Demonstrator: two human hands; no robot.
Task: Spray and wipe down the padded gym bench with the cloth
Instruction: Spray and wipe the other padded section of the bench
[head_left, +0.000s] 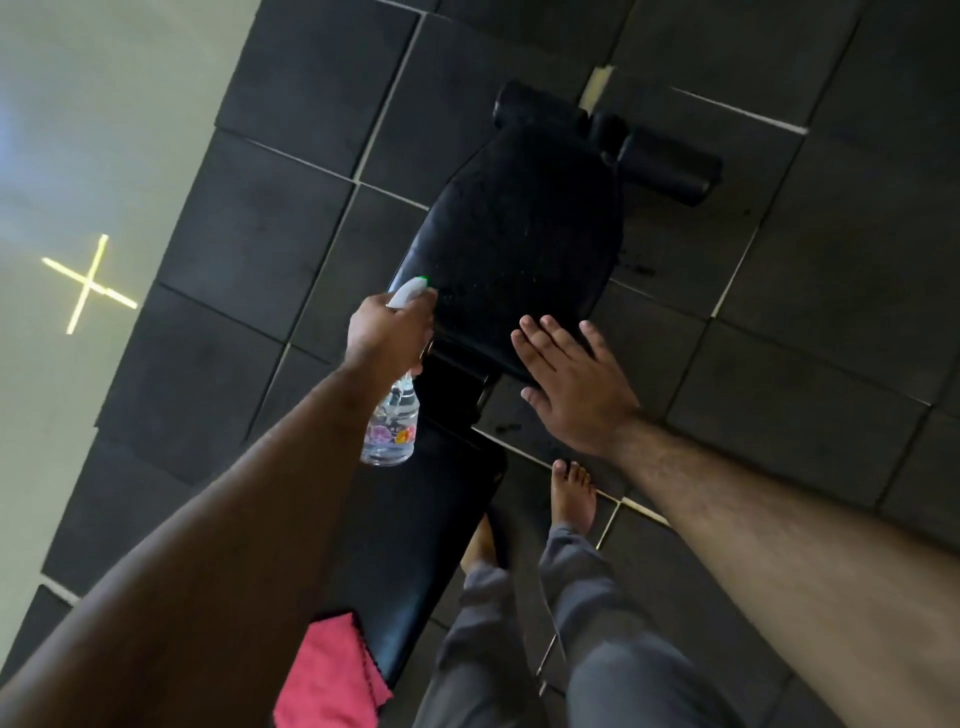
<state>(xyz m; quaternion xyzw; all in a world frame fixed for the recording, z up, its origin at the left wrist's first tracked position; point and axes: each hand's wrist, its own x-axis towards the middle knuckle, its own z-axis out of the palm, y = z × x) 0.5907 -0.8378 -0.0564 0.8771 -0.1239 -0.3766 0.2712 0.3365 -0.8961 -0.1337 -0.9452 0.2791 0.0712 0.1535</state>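
The padded gym bench (511, 249) lies on the dark tiled floor (779, 338), its long axis running from the lower left, near the person, up and away to the foam rollers (660, 161) at the far end. Fine droplets show on the far pad; the near pad (415, 545) looks dry, though the dim light makes this uncertain.

The left hand (387, 338) is closed around a clear spray bottle (390, 426), nozzle pointing at the far pad from its left edge. The right hand (571, 379) is open, fingers spread, palm down, and empty, at the near right corner of the far pad; contact cannot be confirmed.

The pink cloth (332, 675) rests on the near end of the bench, beside the left forearm and well behind both hands.

Assessment: spraying is in hand, wiping not yet begun. The free right hand must reach back toward the body for the cloth, then wipe along the bench's length.
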